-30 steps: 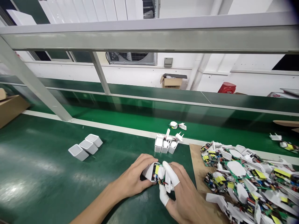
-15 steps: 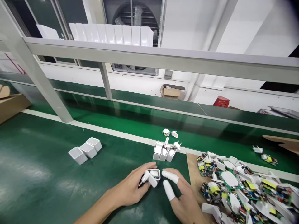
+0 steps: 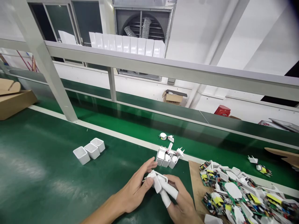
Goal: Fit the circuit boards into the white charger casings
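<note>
A small white charger housing point(image 3: 156, 183) with a loose plug cap is between both hands, low in the middle. My left hand point(image 3: 133, 191) is closed on its left side, thumb against the cap. My right hand point(image 3: 183, 200), with white finger cots on two fingers, is closed on its right side; those fingers press into or beside its open top, and exactly what they pinch is hidden. Just beyond stand three white housings point(image 3: 166, 158) with boards and plug caps sticking out. Three hollow white housings point(image 3: 92, 151) stand together to the left.
A heap of circuit boards point(image 3: 235, 189) with white caps lies on cardboard point(image 3: 195, 174) at right. Loose boards and caps point(image 3: 163, 136) lie on the green belt point(image 3: 135, 129) behind. A grey metal frame point(image 3: 50, 68) crosses the bench; a cardboard box point(image 3: 18, 104) sits far left.
My right hand has moved left, from apart to gripping the housing. The housing has tilted in my left hand. The camera view has shifted slightly.
</note>
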The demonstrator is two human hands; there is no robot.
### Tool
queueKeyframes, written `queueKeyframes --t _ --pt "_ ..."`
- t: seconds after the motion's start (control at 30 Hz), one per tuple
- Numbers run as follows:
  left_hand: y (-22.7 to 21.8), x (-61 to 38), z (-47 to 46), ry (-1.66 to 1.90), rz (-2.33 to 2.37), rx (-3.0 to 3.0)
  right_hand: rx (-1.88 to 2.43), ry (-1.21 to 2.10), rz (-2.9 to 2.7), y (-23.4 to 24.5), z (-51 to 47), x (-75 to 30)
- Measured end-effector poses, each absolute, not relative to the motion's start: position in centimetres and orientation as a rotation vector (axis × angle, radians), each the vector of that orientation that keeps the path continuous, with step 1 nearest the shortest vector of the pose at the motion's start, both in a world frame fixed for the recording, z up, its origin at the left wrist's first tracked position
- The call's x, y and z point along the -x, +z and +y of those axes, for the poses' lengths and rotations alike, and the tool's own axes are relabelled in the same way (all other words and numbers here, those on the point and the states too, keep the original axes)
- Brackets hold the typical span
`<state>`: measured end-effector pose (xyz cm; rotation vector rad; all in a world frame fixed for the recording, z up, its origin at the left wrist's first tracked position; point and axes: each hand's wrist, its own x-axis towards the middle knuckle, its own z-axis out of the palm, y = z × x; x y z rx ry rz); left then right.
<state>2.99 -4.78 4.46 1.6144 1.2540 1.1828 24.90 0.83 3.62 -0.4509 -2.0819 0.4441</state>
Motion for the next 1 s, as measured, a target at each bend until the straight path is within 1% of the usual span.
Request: queueKeyframes --t 0.1,0.23,0.37,0.43,0.53,0.6,0.73,0.87,1.0 --pt "4.5 -2.9 -4.7 1.243 1.228 -1.702 0.519 0.531 -2.074 4.0 0.5 -24.9" --pt "4.9 -3.1 -4.4 1.300 1.239 -1.766 0.567 0.579 -2.128 3.2 0.4 -24.6" --pt "6.5 -2.8 -3.3 1.510 1.429 -1.624 0.568 0.532 -2.114 2.8 0.4 -24.4" --pt "8.1 -2.0 -1.8 1.524 1.549 -1.582 0.542 0.502 -2.136 3.1 0.4 -24.4" --pt "10.0 -0.4 2.3 1.413 1.674 -1.643 0.488 0.464 -2.095 3.6 0.3 -24.8" --pt "10.4 0.7 6.0 1.341 1.729 -1.688 0.503 0.462 -2.064 3.6 0.4 -25.1" --pt "9.1 1.7 13.4 1.136 1.840 -1.730 0.680 0.400 -2.202 2.4 0.7 -25.1" --pt "8.6 0.8 18.5 0.898 1.918 -1.770 0.862 0.273 -2.367 0.3 1.7 -24.1" --pt "11.2 -1.1 21.2 0.756 1.910 -1.842 1.008 0.267 -2.357 -0.7 2.7 -23.0"
